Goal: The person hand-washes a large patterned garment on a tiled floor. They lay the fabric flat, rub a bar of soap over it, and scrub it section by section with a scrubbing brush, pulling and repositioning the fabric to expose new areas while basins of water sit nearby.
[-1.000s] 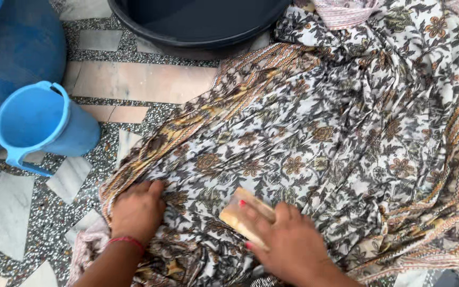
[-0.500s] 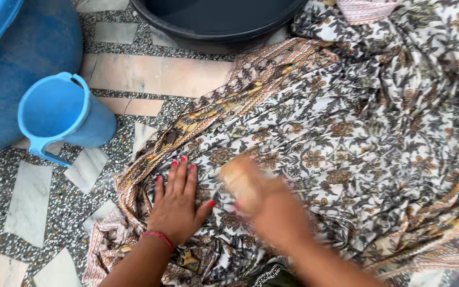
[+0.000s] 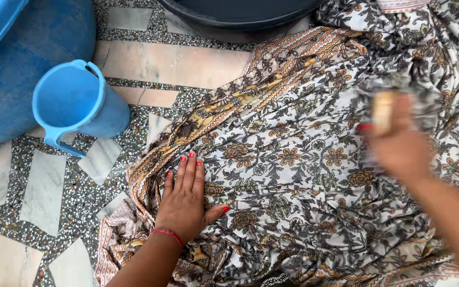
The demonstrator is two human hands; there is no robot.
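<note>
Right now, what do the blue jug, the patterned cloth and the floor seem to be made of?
Blue jug: likely plastic, smooth, moulded handle. Patterned cloth: thin woven fabric, printed flowers, soft folds. Floor: apparently speckled terrazzo with pale stone slabs set in.

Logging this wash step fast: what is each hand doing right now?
Left hand: open, flat, pressing on the floral cloth.
Right hand: blurred, closed around a small tan block, over the cloth.

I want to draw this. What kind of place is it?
Probably a wash area on a stone floor. A flowered cloth lies spread out, with a blue jug, a blue barrel and a dark tub nearby.
</note>
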